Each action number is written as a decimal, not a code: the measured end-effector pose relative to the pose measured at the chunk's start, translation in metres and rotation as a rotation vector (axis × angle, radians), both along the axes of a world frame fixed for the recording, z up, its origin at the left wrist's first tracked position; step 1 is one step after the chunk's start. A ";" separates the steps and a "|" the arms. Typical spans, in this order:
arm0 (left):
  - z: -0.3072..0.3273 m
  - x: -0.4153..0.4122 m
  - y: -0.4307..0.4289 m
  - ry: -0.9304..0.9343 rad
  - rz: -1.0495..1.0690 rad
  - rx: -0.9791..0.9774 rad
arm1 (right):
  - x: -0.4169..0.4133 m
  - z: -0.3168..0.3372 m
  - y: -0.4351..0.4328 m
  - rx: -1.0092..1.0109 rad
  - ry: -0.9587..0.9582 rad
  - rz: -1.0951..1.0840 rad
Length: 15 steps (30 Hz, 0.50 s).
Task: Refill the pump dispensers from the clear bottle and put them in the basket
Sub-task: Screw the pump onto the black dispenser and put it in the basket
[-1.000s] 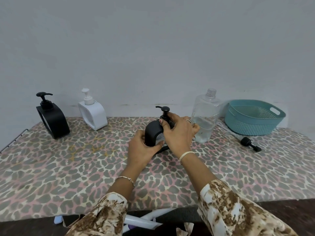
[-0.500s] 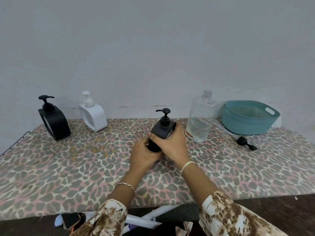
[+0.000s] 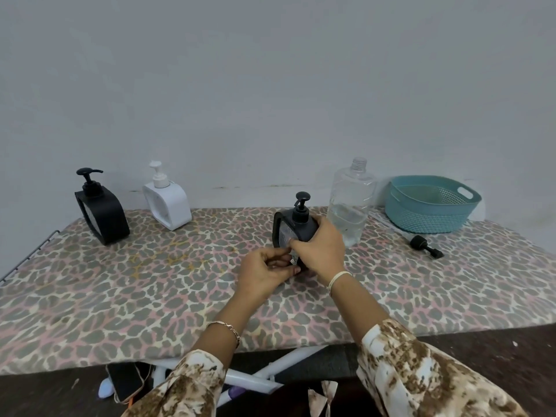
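Note:
A black pump dispenser (image 3: 296, 227) with its pump head on sits at the middle of the board, tilted a little. My right hand (image 3: 320, 251) grips its right side and lower body. My left hand (image 3: 264, 272) has curled fingers at the dispenser's lower left corner, touching or pinching its base. The clear bottle (image 3: 350, 203), uncapped and about a third full, stands just right of it. The teal basket (image 3: 430, 203) is at the back right. A second black dispenser (image 3: 100, 210) and a white dispenser (image 3: 167, 201) stand at the back left.
A loose black pump cap with its tube (image 3: 424, 245) lies in front of the basket. The leopard-print board (image 3: 120, 290) ends at a near edge, with a metal rack at its left end. A phone (image 3: 125, 383) lies on the floor below.
The dispenser was turned so its clear face shows on the left. My right hand slid from the pump head down to the body. My left hand dropped to the base.

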<state>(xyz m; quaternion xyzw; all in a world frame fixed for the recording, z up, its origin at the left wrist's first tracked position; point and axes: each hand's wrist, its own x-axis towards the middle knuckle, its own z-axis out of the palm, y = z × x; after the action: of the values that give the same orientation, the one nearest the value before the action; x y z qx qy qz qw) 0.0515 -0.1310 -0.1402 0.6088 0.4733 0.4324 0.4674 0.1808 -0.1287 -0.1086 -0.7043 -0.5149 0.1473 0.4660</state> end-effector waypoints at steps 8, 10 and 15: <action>0.019 0.032 -0.015 -0.012 -0.105 0.105 | 0.055 0.018 -0.033 0.065 0.079 -0.021; 0.025 0.049 -0.017 -0.009 -0.129 0.115 | 0.074 0.027 -0.041 0.085 0.103 -0.043; 0.041 0.104 -0.018 -0.022 -0.214 0.161 | 0.128 0.049 -0.055 0.143 0.125 -0.096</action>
<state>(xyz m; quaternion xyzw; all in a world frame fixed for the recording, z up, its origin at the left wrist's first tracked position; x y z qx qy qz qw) 0.1559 -0.1491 -0.0994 0.6864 0.3644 0.4232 0.4657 0.3088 -0.1840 -0.0599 -0.6823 -0.4599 0.1313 0.5529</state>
